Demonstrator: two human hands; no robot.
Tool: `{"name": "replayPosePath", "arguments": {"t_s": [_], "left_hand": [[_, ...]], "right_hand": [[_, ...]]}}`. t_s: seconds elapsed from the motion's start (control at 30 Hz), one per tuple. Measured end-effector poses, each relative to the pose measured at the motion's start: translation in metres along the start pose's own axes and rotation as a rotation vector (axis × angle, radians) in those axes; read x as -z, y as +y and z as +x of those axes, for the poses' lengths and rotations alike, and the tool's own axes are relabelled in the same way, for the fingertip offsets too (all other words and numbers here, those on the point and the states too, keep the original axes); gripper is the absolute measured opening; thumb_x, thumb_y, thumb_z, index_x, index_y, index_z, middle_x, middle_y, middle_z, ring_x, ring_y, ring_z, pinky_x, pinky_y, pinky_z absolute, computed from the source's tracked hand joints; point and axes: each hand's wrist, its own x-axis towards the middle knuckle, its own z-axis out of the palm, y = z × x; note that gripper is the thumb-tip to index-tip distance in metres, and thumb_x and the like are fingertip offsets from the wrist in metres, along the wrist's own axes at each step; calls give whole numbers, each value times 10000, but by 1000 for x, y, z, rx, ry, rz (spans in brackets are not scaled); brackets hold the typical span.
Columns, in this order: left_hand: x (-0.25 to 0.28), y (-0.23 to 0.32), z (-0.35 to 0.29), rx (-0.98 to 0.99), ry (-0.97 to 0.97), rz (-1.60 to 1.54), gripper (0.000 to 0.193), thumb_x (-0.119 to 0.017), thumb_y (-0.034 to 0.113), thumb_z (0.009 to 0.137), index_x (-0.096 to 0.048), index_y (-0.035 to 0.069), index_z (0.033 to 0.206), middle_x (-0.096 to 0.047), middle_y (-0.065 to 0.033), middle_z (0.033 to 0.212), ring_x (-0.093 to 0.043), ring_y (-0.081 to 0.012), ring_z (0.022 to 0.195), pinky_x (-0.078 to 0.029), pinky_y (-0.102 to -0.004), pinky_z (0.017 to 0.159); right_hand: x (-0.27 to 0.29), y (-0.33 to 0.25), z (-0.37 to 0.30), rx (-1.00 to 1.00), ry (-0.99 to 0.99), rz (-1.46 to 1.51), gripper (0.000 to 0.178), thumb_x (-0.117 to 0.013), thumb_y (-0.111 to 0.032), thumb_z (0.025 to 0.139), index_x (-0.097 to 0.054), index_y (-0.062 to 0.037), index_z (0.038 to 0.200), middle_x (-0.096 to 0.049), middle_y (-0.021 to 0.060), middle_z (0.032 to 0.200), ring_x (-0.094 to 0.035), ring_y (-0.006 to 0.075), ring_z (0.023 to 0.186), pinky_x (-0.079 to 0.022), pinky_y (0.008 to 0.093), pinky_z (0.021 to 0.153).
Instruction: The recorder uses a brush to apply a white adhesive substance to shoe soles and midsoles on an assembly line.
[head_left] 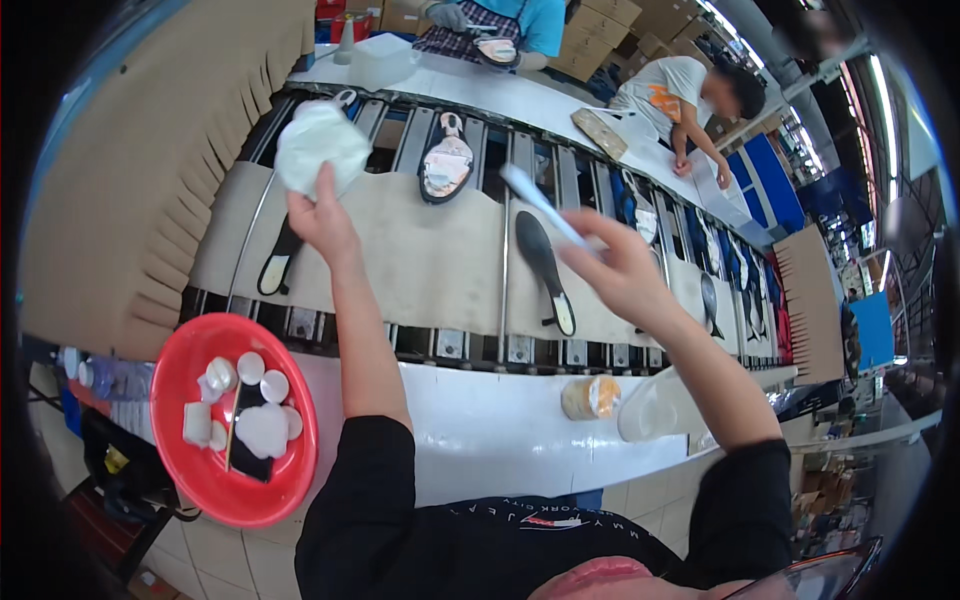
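My left hand (325, 225) is closed on a pale, whitish rounded pad (315, 145), held up over the far left of the roller conveyor; its exact kind is not plain. Behind the pad, the tip of a shoe piece (346, 98) peeks out. Above the conveyor's middle, my right hand (620, 265) grips a slim white stick-like tool (540, 205), blurred, its tip pointing far left. Between the hands, a dark shoe sole with a pinkish top (446, 165) lies on the belt. A black sole (541, 265) rests beneath the tool, and another (277, 262) lies left of my left forearm.
A red basin (165, 430) with white jars and pads stands at near left. On the white ledge (470, 420) sit a small tub (590, 397) and a translucent container (650, 410). Across the conveyor, one gloved person holds a shoe (496, 50); another leans on the far table.
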Motion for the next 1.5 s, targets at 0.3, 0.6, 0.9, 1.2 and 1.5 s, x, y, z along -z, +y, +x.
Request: {"name": "replayPosePath", "arguments": {"t_s": [0.3,0.6,0.9,1.2,1.5], "left_hand": [[35,103,-163,752,-783,249,163,-625,118,855,-666,-18,934,-664,-28,862,-581,-97,754,-464,-263,698],[117,92,-234,462,-1385,958,418,-792,335,691,-721,89,1021,-700,-99,844,-635,-179,696,-507,-295,695],[185,-7,-15,351,412,812,659,-604,215,852,-335,-114,1356,-470,-250,1351,-534,-344,1151,-442,-407,971],[199,-41,0,460,287,676,429,-589,76,802,-464,-31,1198,-593,-153,999,-666,-293,696,-570,-414,702],[112,48,-116,1154,-367,-46,498,-549,-75,745,-466,-39,1234,-580,-177,1137,-603,-311,1039,-476,-445,994]], "right_hand": [[68,-24,-248,-358,82,395,250,-586,-87,925,-634,3,1154,-573,-44,854,-468,20,760,-381,184,675],[12,38,-309,-310,114,483,322,-573,-96,922,-585,6,1227,-533,-58,859,-408,6,687,-320,166,618],[6,67,-346,-401,209,522,286,-591,-39,893,-616,-9,1177,-499,-47,804,-380,30,649,-296,196,548],[32,105,-403,-479,696,-40,411,-611,11,812,-624,-59,1217,-480,28,822,-439,107,695,-364,235,592],[30,129,-403,-653,708,-243,329,-595,-22,829,-643,-71,1150,-571,134,883,-604,279,797,-496,360,710]]}}
